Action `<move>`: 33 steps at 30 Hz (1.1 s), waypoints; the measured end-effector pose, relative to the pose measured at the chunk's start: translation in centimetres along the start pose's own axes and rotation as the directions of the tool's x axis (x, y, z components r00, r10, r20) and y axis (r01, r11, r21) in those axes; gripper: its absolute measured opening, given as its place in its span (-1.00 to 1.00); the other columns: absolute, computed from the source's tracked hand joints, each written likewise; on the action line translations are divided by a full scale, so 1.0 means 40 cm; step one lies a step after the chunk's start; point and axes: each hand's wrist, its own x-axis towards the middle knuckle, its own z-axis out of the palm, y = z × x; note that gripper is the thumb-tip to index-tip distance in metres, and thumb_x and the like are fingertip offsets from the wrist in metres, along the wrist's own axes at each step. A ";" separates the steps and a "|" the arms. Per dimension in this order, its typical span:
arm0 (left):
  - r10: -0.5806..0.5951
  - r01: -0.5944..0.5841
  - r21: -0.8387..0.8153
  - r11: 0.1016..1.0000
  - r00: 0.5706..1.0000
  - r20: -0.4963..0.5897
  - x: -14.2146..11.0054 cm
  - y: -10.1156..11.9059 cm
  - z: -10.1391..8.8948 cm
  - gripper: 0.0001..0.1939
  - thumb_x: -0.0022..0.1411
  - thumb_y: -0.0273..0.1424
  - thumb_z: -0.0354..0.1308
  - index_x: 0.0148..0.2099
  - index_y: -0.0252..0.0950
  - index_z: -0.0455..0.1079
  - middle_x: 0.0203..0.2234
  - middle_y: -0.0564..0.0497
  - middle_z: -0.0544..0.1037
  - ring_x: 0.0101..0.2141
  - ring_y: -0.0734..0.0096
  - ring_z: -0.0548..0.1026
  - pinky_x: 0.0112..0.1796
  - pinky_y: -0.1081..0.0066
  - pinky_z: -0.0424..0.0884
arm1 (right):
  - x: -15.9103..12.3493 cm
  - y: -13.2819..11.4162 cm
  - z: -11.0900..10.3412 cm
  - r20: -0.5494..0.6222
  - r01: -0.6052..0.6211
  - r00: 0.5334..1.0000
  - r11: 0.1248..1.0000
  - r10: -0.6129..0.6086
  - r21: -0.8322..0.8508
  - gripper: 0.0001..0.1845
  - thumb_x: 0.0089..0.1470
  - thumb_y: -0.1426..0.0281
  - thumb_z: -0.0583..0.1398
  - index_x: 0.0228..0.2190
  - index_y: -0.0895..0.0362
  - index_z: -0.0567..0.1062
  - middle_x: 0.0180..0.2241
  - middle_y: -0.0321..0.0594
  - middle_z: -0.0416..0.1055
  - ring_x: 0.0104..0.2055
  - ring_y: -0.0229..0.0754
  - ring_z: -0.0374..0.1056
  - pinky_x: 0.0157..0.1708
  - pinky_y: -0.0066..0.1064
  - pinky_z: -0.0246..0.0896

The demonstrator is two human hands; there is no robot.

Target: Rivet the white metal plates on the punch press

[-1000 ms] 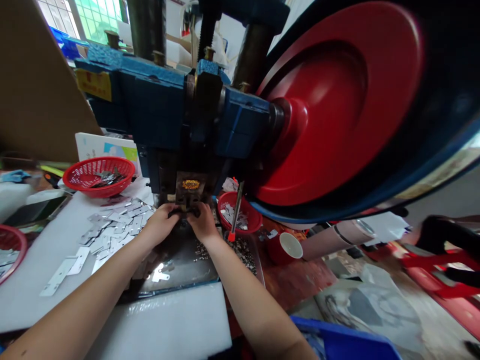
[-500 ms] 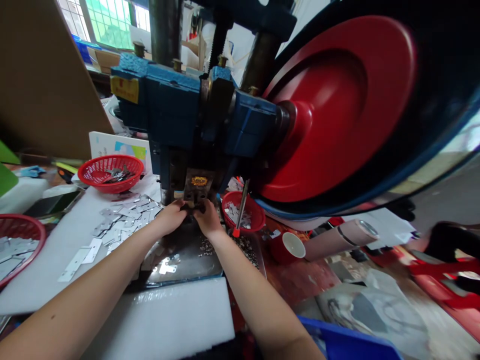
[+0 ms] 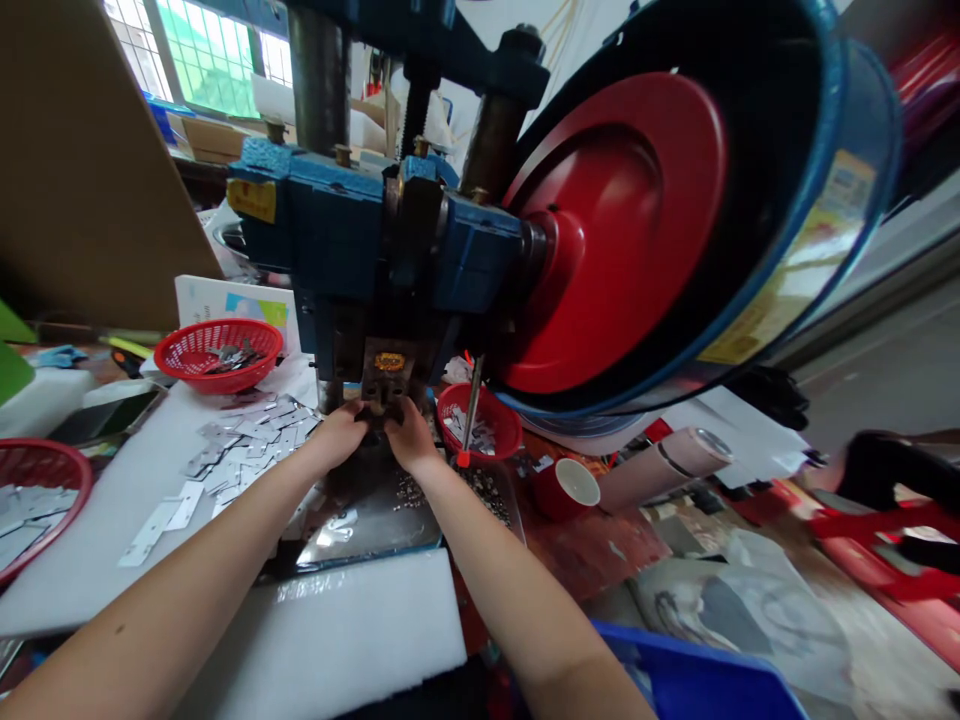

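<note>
Both arms reach forward to the blue press (image 3: 337, 230), a machine with a red flywheel. My left hand (image 3: 343, 432) is at the left of the tooling block (image 3: 388, 370), its fingers curled in toward the middle. From the right, my right hand (image 3: 409, 434) meets the same spot with fingers bent inward. Whatever lies between the fingertips is dark and too small to make out. A pile of flat metal plates (image 3: 247, 440) with holes lies left of my left hand. Small metal bits (image 3: 412, 490) lie beside my right wrist on the metal bed (image 3: 367, 535).
Red baskets with metal pieces stand at the back left (image 3: 217, 375), at the left edge (image 3: 56, 455) and right of the press (image 3: 506, 430). A lever with a red tip (image 3: 463, 457) slants by my right hand. A red cup (image 3: 559, 492) and pink bottle (image 3: 667, 468) are further right.
The camera view has shifted, and more of the flywheel's rim shows now. Both hands stay at the tooling block with little visible movement.
</note>
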 end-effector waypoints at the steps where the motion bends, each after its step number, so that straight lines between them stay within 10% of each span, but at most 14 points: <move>1: -0.003 0.003 -0.002 1.000 1.000 -0.004 -0.002 0.000 -0.001 -0.61 0.02 -0.34 0.02 -0.08 -0.27 0.44 -0.16 -0.03 0.59 -0.10 0.20 0.50 -0.05 0.35 0.34 | -0.001 0.001 -0.001 0.006 -0.003 1.000 1.000 0.003 -0.006 -0.64 -0.08 0.60 0.08 -0.20 0.09 0.42 -0.19 -0.25 0.48 -0.09 -0.15 0.39 -0.08 -0.36 0.25; 13: 0.003 -0.003 -0.004 1.000 1.000 -0.025 -0.010 0.004 -0.007 -0.60 0.06 -0.31 0.03 -0.05 -0.28 0.43 -0.14 -0.04 0.58 -0.12 0.21 0.50 -0.06 0.32 0.36 | 0.011 0.003 -0.005 0.064 0.020 0.998 1.000 -0.020 0.008 -0.65 -0.07 0.55 0.17 -0.17 0.11 0.44 -0.17 -0.23 0.48 -0.07 -0.13 0.38 -0.06 -0.34 0.24; 19: 0.009 -0.001 0.063 0.998 0.993 -0.119 -0.095 -0.027 -0.090 -0.60 0.13 -0.20 -0.01 -0.05 -0.24 0.41 -0.10 -0.05 0.53 -0.09 0.18 0.45 -0.06 0.26 0.33 | -0.012 0.019 -0.009 -0.026 0.041 0.999 0.999 -0.041 -0.029 -0.71 -0.03 0.46 0.20 -0.18 0.13 0.47 -0.19 -0.19 0.46 -0.09 -0.12 0.36 -0.05 -0.30 0.23; 26: 0.060 -0.115 0.555 0.824 0.991 0.117 -0.226 -0.052 -0.100 -0.66 0.20 -0.17 -0.05 -0.13 -0.17 0.45 -0.26 -0.06 0.53 -0.19 0.12 0.45 -0.20 0.23 0.32 | -0.095 0.053 -0.065 -0.110 0.123 0.986 0.992 -0.121 0.007 -0.84 0.05 0.42 0.13 -0.31 0.07 0.51 -0.30 -0.25 0.46 -0.18 -0.17 0.37 -0.12 -0.35 0.26; 33: 0.127 -0.223 0.596 0.771 0.972 0.199 -0.239 -0.073 -0.052 -0.69 0.23 -0.19 -0.05 -0.13 -0.14 0.45 -0.22 -0.06 0.48 -0.21 0.15 0.42 -0.19 0.20 0.30 | -0.133 0.092 -0.111 -0.124 0.116 0.985 0.991 -0.123 -0.066 -0.83 0.05 0.45 0.11 -0.35 0.10 0.52 -0.34 -0.21 0.46 -0.23 -0.16 0.39 -0.18 -0.35 0.30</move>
